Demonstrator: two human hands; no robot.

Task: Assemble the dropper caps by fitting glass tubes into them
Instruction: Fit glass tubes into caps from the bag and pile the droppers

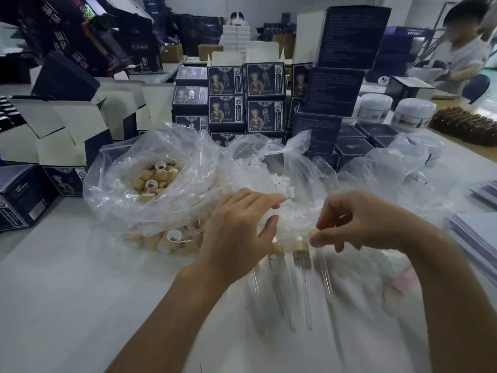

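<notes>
Step in hand: laying down a finished dropper. Right hand [357, 222] pinches dropper cap [313, 234], glass tube [326, 275] trailing toward 6 o'clock (two assembled alongside). Left hand [236, 224], fingers relaxed, reaches into white-bulb bag [293, 168] at 12 o'clock; next needs a bulb.

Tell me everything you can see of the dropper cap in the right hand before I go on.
The tan, wood-look cylindrical dropper cap is pinched by the right hand, thumb and fingertips around its side, so only part of it shows. A thin clear glass tube runs from it toward the camera, low over the white table. It sits at the right end of a row, beside two similar capped droppers lying flat. Whether a white bulb tops it is hidden.
</notes>
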